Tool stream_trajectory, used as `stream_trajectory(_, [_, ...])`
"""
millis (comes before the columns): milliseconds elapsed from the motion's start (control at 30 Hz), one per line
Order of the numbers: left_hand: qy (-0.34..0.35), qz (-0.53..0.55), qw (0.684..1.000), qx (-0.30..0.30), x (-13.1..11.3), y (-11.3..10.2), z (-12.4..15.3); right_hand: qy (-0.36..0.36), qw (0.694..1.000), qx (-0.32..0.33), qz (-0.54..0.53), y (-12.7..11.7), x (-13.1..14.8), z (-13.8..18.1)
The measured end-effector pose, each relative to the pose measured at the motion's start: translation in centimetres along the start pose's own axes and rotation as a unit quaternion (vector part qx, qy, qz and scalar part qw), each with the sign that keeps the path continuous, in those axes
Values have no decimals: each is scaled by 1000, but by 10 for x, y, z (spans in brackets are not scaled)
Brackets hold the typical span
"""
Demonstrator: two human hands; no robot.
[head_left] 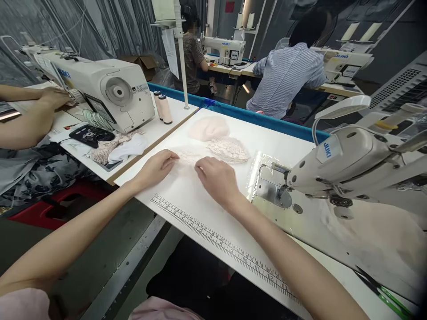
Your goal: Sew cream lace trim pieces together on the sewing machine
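Between my two hands a thin, pale pink lace piece (187,158) is stretched just above the white table (180,191). My left hand (155,169) pinches its left end between thumb and fingertips. At the other end, my right hand (216,178) is closed on the lace, its fingertips curled down and partly hidden. Just beyond my hands lie a folded lace cup (229,150) and a smooth pale pink cup-shaped piece (209,128), touching or overlapping each other.
A sewing machine (333,155) stands at the right, with green-handled scissors (383,291) near the front corner. A printed ruler (216,240) runs along the table's front edge. On the left, a co-worker's arms (36,106) are at another sewing machine (100,89), near thread spools (163,109).
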State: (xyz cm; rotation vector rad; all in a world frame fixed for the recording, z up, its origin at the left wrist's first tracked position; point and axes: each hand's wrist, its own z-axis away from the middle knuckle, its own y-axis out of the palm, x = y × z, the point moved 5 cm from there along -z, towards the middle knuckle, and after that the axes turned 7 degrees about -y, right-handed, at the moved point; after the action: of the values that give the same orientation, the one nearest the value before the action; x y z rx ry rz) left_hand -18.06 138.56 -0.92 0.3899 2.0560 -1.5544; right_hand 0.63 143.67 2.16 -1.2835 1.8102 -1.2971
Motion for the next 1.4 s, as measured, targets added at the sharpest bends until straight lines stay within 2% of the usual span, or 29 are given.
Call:
stream_trajectory(100, [6,2,1000,3,0,1,0,13,989,-97,-115,-44,-13,35])
stream_trajectory(167, [15,1,1000,4,0,3,1,27,982,-122,-139,-63,-19,57])
stream_trajectory(267, [40,-8,999,1,-3,4,3,45,984,-90,-150,-64,-22,78])
stream_trajectory(400, [85,-31,996,2,-17,2,-9,15,988,-43,-150,-44,-13,77])
stream_trajectory(500, [116,-32,993,9,-42,-1,-36,27,986,-46,-157,-39,-12,67])
stream_trajectory(567, [119,-23,993,-4,-66,-7,-56,45,979,-74,-183,-44,-14,63])
stream_trajectory(667, [111,-5,992,-56,-106,-17,-73,70,959,-108,-251,-57,-16,67])
stream_trajectory(733, [121,-31,986,-113,-135,-20,-69,106,938,-85,-318,-61,-16,74])
stream_trajectory(800, [143,-94,977,-125,-161,-13,-54,171,896,-24,-408,-56,-16,86])
stream_trajectory(833, [161,-127,973,-101,-172,-5,-44,206,860,4,-466,-52,-16,92])
stream_trajectory(900, [198,-169,965,-35,-189,17,-21,257,761,28,-595,-43,-15,104])
stream_trajectory(967, [230,-174,957,32,-197,40,3,287,653,-11,-701,-37,-17,113])
stream_trajectory(1000, [246,-165,954,56,-200,51,14,305,612,-45,-729,-34,-20,117])
stream_trajectory(1067, [280,-139,948,64,-205,68,36,351,569,-107,-736,-29,-29,128])
stream_trajectory(1100, [307,-129,941,57,-208,76,46,374,563,-126,-726,-27,-33,134])
stream_trajectory(1167, [376,-104,920,28,-215,85,65,398,571,-143,-703,-25,-39,145])
stream_trajectory(1267, [467,-38,882,-44,-225,83,82,374,619,-151,-675,-31,-44,158])
stream_trajectory(1333, [446,20,892,-67,-225,76,75,359,657,-133,-649,-39,-46,167])
stream_trajectory(1367, [408,48,910,-48,-223,73,66,362,672,-117,-636,-43,-45,171])
stream_trajectory(1400, [360,76,930,0,-221,74,56,369,683,-99,-623,-48,-45,176])
